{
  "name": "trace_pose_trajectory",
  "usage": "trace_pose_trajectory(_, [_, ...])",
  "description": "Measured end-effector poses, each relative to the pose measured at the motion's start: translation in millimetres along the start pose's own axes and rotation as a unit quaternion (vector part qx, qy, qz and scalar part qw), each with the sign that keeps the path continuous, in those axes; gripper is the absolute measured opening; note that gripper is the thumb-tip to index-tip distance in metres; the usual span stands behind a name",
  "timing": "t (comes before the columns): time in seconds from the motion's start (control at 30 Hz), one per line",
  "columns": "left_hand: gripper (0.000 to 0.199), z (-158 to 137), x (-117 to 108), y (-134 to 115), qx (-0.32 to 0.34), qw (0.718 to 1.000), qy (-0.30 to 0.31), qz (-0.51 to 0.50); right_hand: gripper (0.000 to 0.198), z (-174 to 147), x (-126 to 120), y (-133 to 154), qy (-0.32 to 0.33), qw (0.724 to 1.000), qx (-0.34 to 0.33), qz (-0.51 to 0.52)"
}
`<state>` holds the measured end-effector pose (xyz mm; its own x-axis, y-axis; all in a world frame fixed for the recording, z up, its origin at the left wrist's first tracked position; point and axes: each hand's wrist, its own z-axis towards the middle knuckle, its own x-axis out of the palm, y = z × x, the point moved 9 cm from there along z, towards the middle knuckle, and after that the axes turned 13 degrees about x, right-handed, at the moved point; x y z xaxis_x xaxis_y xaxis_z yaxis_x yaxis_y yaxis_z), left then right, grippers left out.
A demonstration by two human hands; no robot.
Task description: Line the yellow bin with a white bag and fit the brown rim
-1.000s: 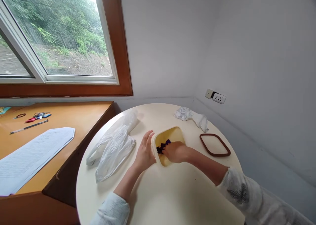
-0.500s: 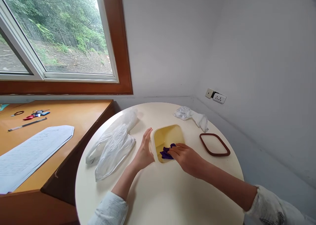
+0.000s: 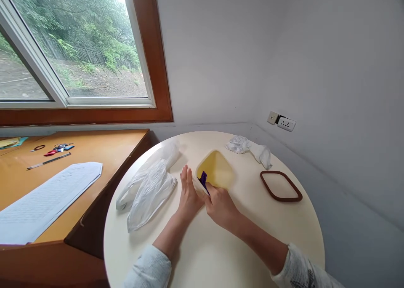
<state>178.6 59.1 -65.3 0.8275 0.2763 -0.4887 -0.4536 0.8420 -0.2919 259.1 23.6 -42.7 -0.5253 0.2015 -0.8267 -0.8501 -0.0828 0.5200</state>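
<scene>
In the head view, your open left hand (image 3: 189, 201) braces, fingers extended, against the outer left wall of the square pale-yellow plastic container (image 3: 219, 166) on the round white desk (image 3: 217, 254); your right hand (image 3: 221, 206), nearer the crumpled purple cloth (image 3: 203, 178), pinches it at the near-left rim; its visible strip runs lengthwise away from you, slightly left.

Hands (image 3: 189, 197) (image 3: 222, 208) close together, forearms (image 3: 261, 237) angled inward
</scene>
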Motion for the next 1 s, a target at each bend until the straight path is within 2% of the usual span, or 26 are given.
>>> trace_pose_trajectory(0.13, [0.096,0,-3,2,0.021,0.999,-0.006,0.036,0.024,-4,1,7,0.032,0.998,0.017,0.059])
trace_pose_trajectory(0.27, [0.099,4,-8,0,0.047,0.997,-0.003,0.063,0.023,-12,-7,6,0.112,0.988,-0.039,0.103])
trace_pose_trajectory(0.37, [0.102,8,-10,-5,0.061,0.996,-0.005,0.060,0.030,-17,-14,-4,0.171,0.981,-0.073,0.051])
trace_pose_trajectory(0.47, [0.102,11,-6,-11,0.077,0.996,0.011,0.051,0.031,-15,-14,-18,0.211,0.973,-0.072,-0.051])
trace_pose_trajectory(0.6, [0.100,10,-2,-15,0.080,0.996,0.018,0.045,0.031,1,6,-23,0.234,0.953,-0.081,-0.176])
trace_pose_trajectory(0.7, [0.101,9,-3,-18,0.086,0.996,0.013,0.038,0.018,15,31,-13,0.257,0.940,-0.117,-0.191])
trace_pose_trajectory(0.8, [0.104,10,-8,-17,0.078,0.996,0.005,0.032,0.016,29,47,-4,0.273,0.933,-0.128,-0.195])
trace_pose_trajectory(0.9, [0.106,10,-9,-13,0.063,0.998,0.011,0.024,0.021,39,53,-1,0.269,0.933,-0.110,-0.213])
trace_pose_trajectory(1.0, [0.106,9,-7,-12,0.075,0.997,0.022,0.027,0.025,44,53,-4,0.250,0.933,-0.084,-0.246])
